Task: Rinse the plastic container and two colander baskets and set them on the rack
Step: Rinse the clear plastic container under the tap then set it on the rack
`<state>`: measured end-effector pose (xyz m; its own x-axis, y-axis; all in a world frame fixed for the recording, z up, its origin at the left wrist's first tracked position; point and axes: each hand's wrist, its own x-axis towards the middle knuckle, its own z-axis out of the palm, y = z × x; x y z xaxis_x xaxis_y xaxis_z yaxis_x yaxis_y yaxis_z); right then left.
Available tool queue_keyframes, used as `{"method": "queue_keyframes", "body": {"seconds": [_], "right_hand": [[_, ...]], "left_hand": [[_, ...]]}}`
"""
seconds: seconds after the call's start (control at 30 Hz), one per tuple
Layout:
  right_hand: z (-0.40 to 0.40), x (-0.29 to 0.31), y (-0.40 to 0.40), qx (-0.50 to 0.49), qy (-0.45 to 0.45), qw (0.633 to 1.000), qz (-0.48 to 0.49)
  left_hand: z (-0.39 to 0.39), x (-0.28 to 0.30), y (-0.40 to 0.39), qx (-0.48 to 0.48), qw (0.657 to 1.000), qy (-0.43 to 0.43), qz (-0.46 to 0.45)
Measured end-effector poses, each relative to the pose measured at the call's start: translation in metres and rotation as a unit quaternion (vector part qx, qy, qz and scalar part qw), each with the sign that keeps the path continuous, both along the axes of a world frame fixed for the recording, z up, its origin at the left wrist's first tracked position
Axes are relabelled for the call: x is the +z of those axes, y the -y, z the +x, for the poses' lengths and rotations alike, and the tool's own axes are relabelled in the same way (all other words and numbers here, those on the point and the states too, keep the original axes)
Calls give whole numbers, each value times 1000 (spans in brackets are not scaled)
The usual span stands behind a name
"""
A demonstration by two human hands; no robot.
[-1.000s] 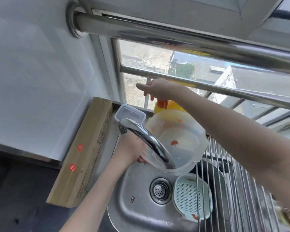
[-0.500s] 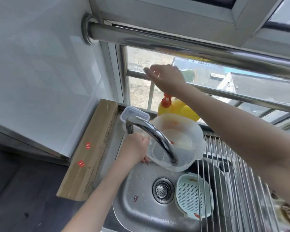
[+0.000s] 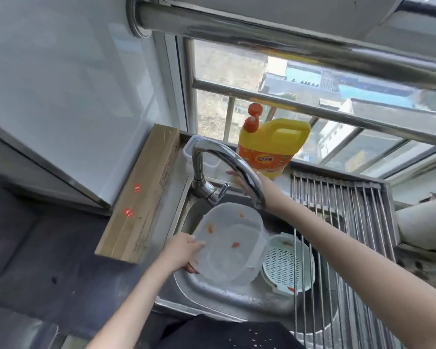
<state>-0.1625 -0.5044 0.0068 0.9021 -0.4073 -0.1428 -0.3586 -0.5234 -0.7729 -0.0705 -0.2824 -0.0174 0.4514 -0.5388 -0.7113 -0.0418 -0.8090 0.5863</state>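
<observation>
Left grip [image 3: 184,250] pinches the translucent plastic container's [image 3: 227,243] rim; right grip [image 3: 249,182], half-hidden behind the curved steel tap [image 3: 227,162], state unclear.

colander basket [image 3: 286,267] right of container [image 3: 228,243]

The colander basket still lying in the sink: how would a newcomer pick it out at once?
Start at the steel sink under the curved faucet. The colander basket lies at its right end, partly under the wire rack. Unlike the smooth translucent plastic container gripped by the left hand, its floor is a grid of holes.
</observation>
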Motion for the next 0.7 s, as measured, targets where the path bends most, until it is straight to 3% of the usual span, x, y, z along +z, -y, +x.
{"method": "queue_keyframes", "body": {"seconds": [0.13,0.23,0.37,0.5,0.7], "right_hand": [[45,-31,-5,75,-30,996,36],[53,-39,-1,137,-66,986,-65],[38,-47,7,187,4,978,-91],[24,-68,5,175,-26,975,-133],[11,-83,2,153,-31,986,-56]], "left_hand": [[0,-6,-3,19,1000,-19,15],[1,-9,2,19,1000,-2,21],[-4,-12,17,-13,999,33,35],[-14,-12,32,-62,995,56,47],[-19,-12,48,-80,994,63,35]]}}
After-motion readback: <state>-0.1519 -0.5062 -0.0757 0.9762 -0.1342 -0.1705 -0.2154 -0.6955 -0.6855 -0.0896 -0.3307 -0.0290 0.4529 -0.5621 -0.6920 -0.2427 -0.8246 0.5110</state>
